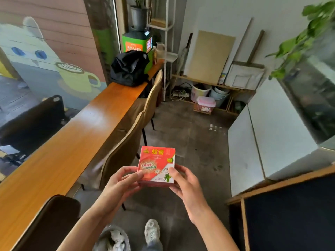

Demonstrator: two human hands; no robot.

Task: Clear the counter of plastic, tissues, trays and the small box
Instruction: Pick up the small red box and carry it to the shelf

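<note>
A small red box (157, 163) with yellow lettering and a cartoon figure hangs in the air over the floor, to the right of the long wooden counter (59, 153). My left hand (123, 183) grips its lower left edge, fingers curled round it. My right hand (183, 182) holds the lower right corner, thumb on the front face. Below my arms stands a bin (112, 240) with crumpled white tissues inside. A black plastic bag (129, 67) sits at the counter's far end.
Tan chairs (126, 142) stand along the counter, a dark chair back (52, 218) is near left. A white cabinet (268, 142) and a dark board (290, 214) are on the right. Buckets and boards fill the far corner. My shoe (152, 230) is on the grey floor.
</note>
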